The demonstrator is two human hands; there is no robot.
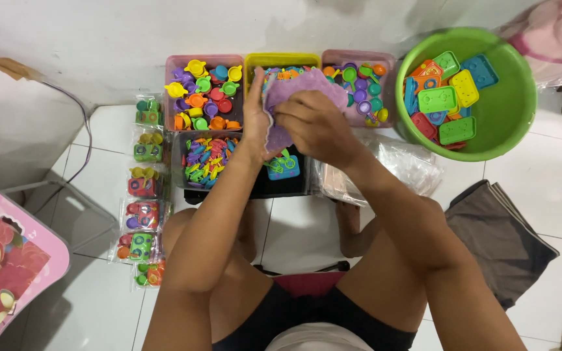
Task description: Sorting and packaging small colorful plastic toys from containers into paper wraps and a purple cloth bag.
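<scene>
Both the left hand and the right hand have their grip clamped on a purple toy tray held above the yellow bin, while a column of small clear packets lines the floor at left.

Both bare arms reach forward from the seated body, forearms converging toward the middle. The left hand stands upright, wrist straight, fingers pointing away and its grip closed on something pinched against the palm. The right hand comes in from the other side, back of the hand facing up, fingers curled over and meeting the left (thumbs hidden from this angle). Elbows sit wide, above the bent bare knees.
</scene>
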